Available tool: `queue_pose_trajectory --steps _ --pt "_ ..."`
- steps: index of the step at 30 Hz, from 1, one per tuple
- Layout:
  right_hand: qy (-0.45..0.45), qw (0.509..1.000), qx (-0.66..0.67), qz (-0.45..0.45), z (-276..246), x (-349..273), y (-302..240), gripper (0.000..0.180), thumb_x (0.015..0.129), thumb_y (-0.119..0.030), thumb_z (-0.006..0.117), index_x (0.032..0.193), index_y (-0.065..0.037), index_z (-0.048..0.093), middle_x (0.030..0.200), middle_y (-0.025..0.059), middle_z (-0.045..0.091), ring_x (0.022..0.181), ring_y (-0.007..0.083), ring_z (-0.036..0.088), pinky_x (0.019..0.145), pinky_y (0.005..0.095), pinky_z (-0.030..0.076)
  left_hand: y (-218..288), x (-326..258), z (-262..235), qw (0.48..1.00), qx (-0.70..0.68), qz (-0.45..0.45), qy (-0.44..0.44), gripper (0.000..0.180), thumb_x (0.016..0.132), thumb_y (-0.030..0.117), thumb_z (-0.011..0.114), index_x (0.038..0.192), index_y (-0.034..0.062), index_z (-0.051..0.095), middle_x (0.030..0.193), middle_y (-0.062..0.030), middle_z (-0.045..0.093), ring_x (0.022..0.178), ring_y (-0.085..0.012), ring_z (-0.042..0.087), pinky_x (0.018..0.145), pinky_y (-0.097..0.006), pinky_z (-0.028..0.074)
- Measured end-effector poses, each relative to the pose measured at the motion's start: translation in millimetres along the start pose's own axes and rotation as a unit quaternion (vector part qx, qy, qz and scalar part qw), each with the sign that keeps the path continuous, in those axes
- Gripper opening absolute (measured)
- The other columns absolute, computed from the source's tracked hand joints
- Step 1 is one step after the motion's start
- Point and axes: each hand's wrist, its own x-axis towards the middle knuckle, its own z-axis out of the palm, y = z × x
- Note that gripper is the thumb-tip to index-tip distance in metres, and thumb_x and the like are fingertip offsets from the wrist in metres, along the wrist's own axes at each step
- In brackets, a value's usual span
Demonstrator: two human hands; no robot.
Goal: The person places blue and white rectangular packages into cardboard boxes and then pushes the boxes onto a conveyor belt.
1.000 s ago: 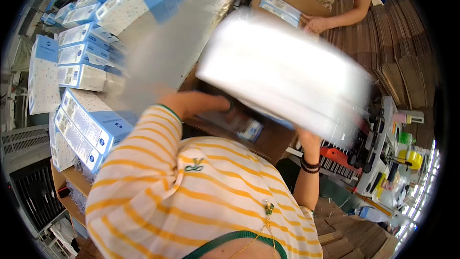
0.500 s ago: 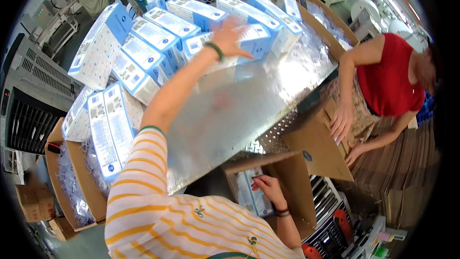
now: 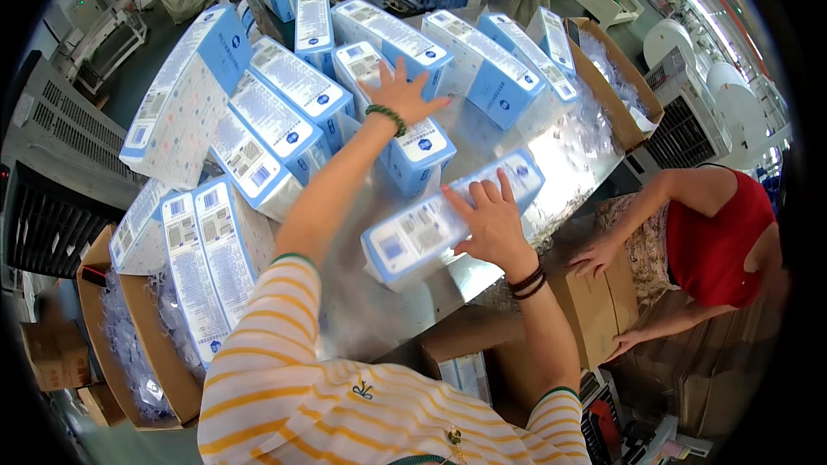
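Observation:
A long white-and-blue printed carton [image 3: 419, 231] lies at a slant on the near part of the metal table. Across its top rests my right hand [image 3: 493, 222], fingers spread, thumb by the near edge. My left hand [image 3: 399, 96] is wide open, palm down over another white-and-blue carton [image 3: 422, 145], which sits farther back among the pile. Close to that hand, a blue-sided carton [image 3: 392, 30] stands behind and a large one [image 3: 491, 77] lies to its right. Below my right forearm, an open brown cardboard box [image 3: 461, 336] contains at least one pale blue-and-white pack [image 3: 467, 376].
Several more cartons [image 3: 276, 125] crowd the left of the metal table [image 3: 349, 293]. Brown boxes of clear plastic stand at the left [image 3: 151, 353] and far right [image 3: 637, 86]. A co-worker in red [image 3: 719, 241] handles a cardboard box [image 3: 594, 314] at the right.
My right hand has come up from the brown box onto a carton on the near table. Cartons under and around my left hand have shifted. The co-worker's cardboard has turned and moved lower.

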Motion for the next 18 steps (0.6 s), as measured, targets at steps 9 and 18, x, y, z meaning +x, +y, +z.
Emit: queue_pose_trajectory --steps 9,18 --pt "0.044 0.993 0.064 -0.086 17.5 -95.8 -42.6 0.057 0.054 -0.010 0.066 0.108 0.000 0.050 0.114 0.0123 0.050 0.113 0.0288 0.044 0.103 0.0516 0.023 64.4 -104.3 27.2 0.981 0.100 0.160 -0.046 0.061 0.073 0.050 0.055 0.118 0.0101 0.053 0.133 -0.0151 0.038 0.128 -0.0399 0.023 0.099 -0.064 0.013" --pt "0.333 0.910 -0.104 0.222 -71.9 -292.0 -88.9 0.057 0.059 -0.008 0.067 0.111 -0.001 0.046 0.113 0.0134 0.050 0.107 0.0298 0.047 0.098 0.0463 0.031 40.3 -170.4 31.4 0.992 0.040 -0.115 0.025 0.067 0.075 0.052 0.052 0.132 0.0183 0.039 0.146 -0.0130 0.015 0.133 -0.0427 0.006 0.090 -0.072 0.017"
